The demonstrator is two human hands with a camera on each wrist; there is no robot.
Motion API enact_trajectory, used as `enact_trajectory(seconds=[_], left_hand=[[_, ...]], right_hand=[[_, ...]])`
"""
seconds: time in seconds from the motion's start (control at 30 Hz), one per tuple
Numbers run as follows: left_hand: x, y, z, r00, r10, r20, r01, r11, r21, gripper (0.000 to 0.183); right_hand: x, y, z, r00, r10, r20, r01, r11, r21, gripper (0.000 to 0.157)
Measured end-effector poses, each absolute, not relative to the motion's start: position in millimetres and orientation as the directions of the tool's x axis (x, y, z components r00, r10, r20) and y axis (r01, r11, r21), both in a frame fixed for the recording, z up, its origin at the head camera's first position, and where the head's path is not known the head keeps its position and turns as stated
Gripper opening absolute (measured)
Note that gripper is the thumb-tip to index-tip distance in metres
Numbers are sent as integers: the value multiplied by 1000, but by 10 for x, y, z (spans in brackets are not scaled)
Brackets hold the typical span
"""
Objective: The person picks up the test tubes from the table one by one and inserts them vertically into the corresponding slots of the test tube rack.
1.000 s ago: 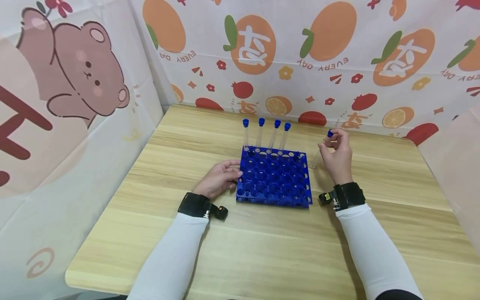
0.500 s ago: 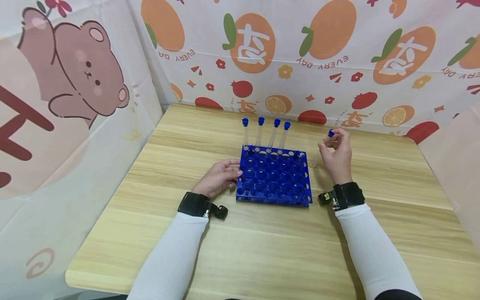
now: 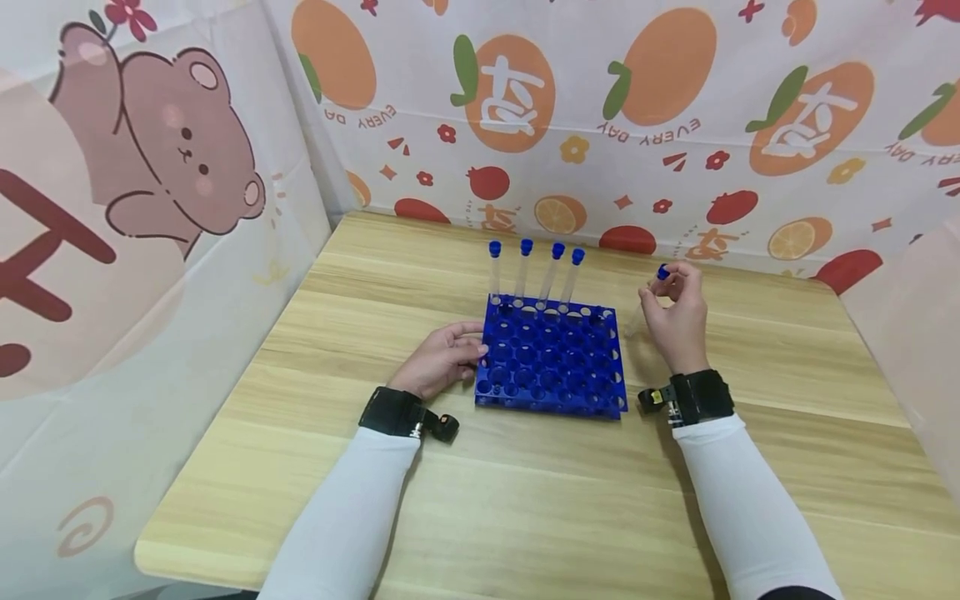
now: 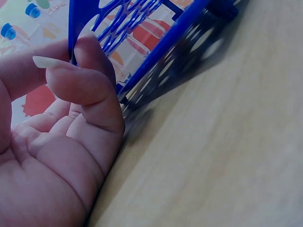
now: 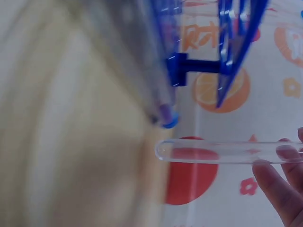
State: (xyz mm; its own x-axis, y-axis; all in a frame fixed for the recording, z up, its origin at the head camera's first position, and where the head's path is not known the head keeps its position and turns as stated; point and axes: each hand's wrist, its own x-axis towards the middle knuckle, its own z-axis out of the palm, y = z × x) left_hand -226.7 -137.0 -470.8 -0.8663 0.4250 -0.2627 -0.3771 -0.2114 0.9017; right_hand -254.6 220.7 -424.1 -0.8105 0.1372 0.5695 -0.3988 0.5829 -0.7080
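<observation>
A blue test tube rack [image 3: 551,358] stands on the table, its top face full of round holes. My left hand [image 3: 442,362] grips its left edge; in the left wrist view the thumb [image 4: 80,82] lies against the rack plate [image 4: 85,21]. Several capped test tubes [image 3: 551,279] stand in the rack's back row, leaning slightly. To the right of the rack, my right hand [image 3: 678,321] pinches another clear test tube near its blue cap [image 3: 663,272]. This tube [image 5: 213,151] looks empty in the right wrist view, its rounded end pointing down toward the table, apart from the rack.
The wooden table [image 3: 525,500] ends at a printed curtain [image 3: 420,125] behind the rack. Another curtain [image 3: 187,333] hangs along the left side. Black camera straps [image 3: 701,396] sit on both wrists.
The head view shifts slightly. Both hands, the rack and the pinched test tube keep nearly the same places.
</observation>
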Motion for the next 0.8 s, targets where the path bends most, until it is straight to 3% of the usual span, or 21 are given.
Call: enact_trajectory(seconds=[0.17, 0.33, 0.47, 0.8], left_hand=[[-2265, -1374, -4698, -864, 435, -253, -372, -212, 904, 51], [-2266, -1378, -4691, -863, 436, -255, -374, -211, 903, 52], [-2263, -1378, -4690, -862, 440, -251, -371, -213, 904, 52], [-2256, -1372, -4701, -864, 436, -254, -369, -202, 907, 51]], right_hand=[[-2539, 2081, -4013, -784, 126, 608, -429, 597, -678, 40], [-2559, 1933, -3825, -767, 94, 635, -520, 488, -701, 39], [-2559, 1837, -3773, -794, 45, 607, -533, 428, -730, 40], [-2568, 1769, -3875, -858, -21, 514, -458, 485, -745, 39]])
